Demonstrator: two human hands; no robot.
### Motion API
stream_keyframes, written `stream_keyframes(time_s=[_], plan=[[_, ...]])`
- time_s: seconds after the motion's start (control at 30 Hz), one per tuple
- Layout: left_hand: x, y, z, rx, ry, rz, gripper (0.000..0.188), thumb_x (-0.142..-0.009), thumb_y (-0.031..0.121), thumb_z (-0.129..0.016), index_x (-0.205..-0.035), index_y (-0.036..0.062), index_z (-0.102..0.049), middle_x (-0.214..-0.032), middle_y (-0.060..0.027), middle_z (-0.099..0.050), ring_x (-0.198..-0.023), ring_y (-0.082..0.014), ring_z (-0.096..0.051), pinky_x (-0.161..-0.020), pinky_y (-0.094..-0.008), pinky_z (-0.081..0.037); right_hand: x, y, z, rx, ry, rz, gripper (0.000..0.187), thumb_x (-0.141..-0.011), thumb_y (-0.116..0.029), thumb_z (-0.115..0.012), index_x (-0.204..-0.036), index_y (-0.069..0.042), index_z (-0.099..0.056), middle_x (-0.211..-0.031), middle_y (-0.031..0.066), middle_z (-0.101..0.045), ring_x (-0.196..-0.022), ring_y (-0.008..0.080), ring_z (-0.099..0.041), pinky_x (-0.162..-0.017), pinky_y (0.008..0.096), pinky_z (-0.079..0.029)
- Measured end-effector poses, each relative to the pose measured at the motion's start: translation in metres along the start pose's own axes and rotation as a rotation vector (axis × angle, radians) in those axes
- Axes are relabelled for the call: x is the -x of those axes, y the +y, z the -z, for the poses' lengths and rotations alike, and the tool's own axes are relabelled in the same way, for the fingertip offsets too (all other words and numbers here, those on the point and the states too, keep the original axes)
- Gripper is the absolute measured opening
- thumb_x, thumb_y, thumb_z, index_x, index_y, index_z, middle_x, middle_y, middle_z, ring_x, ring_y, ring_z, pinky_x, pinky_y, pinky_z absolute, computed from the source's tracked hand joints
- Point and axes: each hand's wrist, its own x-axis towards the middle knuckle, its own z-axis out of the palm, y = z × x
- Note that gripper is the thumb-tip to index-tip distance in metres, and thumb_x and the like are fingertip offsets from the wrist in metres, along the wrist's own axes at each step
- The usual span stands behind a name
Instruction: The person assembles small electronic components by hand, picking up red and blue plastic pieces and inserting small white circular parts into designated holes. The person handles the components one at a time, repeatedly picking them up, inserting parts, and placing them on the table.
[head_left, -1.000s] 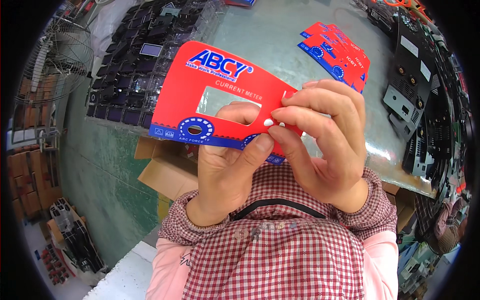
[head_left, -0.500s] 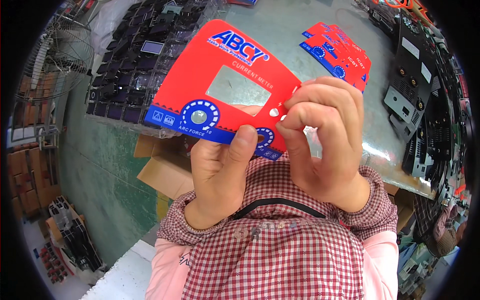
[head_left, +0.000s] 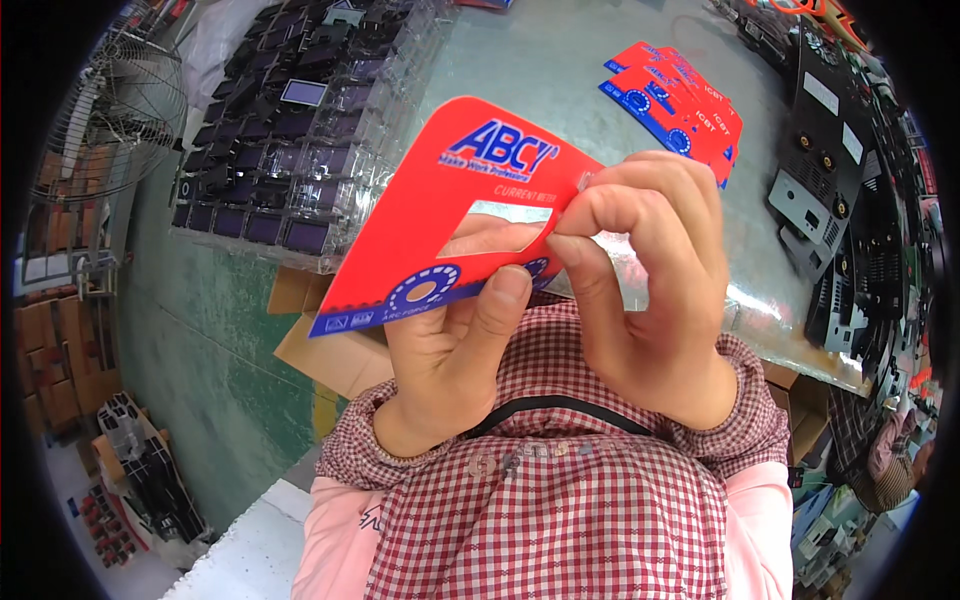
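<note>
A red panel label (head_left: 400, 210) with a blue lower band, a rectangular window and round dial markings is held up in front of me. My left hand (head_left: 450, 350) grips its lower edge, thumb on the printed face and fingers behind; some fingers show through the window. At the label's right edge, my right hand (head_left: 660, 270) is closed in a pinch, thumb and forefinger on that edge. A small pale bit shows by the right fingertips, too small to make out. The label tilts, its right end turned away and partly hidden by my hands.
On the grey table (head_left: 560, 60), several similar red labels (head_left: 690, 110) lie in an overlapping pile. Clear plastic trays of dark display modules (head_left: 300, 130) stand at the left. Black machine panels (head_left: 815, 170) line the right edge. A cardboard box (head_left: 335, 355) sits below; a wire-cage fan (head_left: 110, 120) stands far left.
The label has tilted and turned, with its left end lower and its face seen more edge-on. More of my left fingers shows through the window. My right hand stays pinched at the right edge.
</note>
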Motion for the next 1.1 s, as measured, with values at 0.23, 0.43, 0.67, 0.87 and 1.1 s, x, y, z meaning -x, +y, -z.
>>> stream_keyframes(time_s=[0.23, 0.43, 0.67, 0.87, 1.1], plan=[[0.005, 0.012, -0.003, 0.295, 0.103, 0.322, 0.03, -0.099, 0.014, -0.044, -0.124, -0.0039, -0.049, -0.12, -0.014, -0.056, -0.108, -0.0202, -0.056, -0.092, -0.035, -0.048, 0.004, 0.006, -0.004, 0.004, 0.023, 0.086, 0.02, -0.071, 0.004, -0.066, -0.085, -0.003, -0.054, -0.085, 0.011, -0.057, -0.081, 0.0286, -0.053, -0.075, 0.0376, -0.043], [-0.005, 0.024, -0.005, 0.586, 0.221, 0.497, 0.033, -0.101, 0.016, -0.042, -0.129, -0.0015, -0.046, -0.121, -0.0154, -0.058, -0.109, -0.0229, -0.06, -0.088, -0.0377, -0.054, 0.009, 0.012, 0.008, -0.301, 0.026, 0.054, 0.019, -0.082, 0.005, -0.055, -0.097, -0.003, -0.046, -0.087, 0.0111, -0.057, -0.081, 0.0237, -0.054, -0.078, 0.0374, -0.044], [-0.01, 0.021, -0.009, 0.4, 0.217, 0.483, 0.034, -0.101, 0.018, -0.042, -0.128, -0.0013, -0.047, -0.118, -0.0121, -0.06, -0.106, -0.0186, -0.061, -0.087, -0.0329, -0.053, 0.031, 0.003, 0.04, -0.646, 0.188, -0.441, 0.013, -0.091, 0.003, -0.05, -0.104, 0.002, -0.049, -0.081, 0.0057, -0.056, -0.07, 0.0095, -0.051, -0.065, 0.0215, -0.043], [-0.014, 0.013, -0.015, 0.321, 0.215, 0.46, 0.031, -0.101, 0.02, -0.044, -0.125, 0.0016, -0.051, -0.116, -0.0092, -0.061, -0.102, -0.0144, -0.061, -0.087, -0.0307, -0.053, 0.045, -0.002, 0.061, -0.73, -0.072, -0.789, 0.015, -0.099, -0.007, -0.043, -0.101, 0.002, -0.055, -0.078, 0.0004, -0.05, -0.065, 0.0049, -0.045, -0.059, 0.02, -0.039], [-0.018, 0.003, -0.022, 0.177, 0.082, 0.433, 0.033, -0.1, 0.022, -0.045, -0.127, 0.0032, -0.049, -0.123, -0.0094, -0.059, -0.11, -0.019, -0.059, -0.095, -0.0363, -0.049, 0.063, 0.013, 0.072, -0.937, -0.182, -0.952, 0.012, -0.097, -0.003, -0.046, -0.097, 0.003, -0.056, -0.086, 0.0033, -0.054, -0.077, 0.0104, -0.057, -0.074, 0.0245, -0.049]])
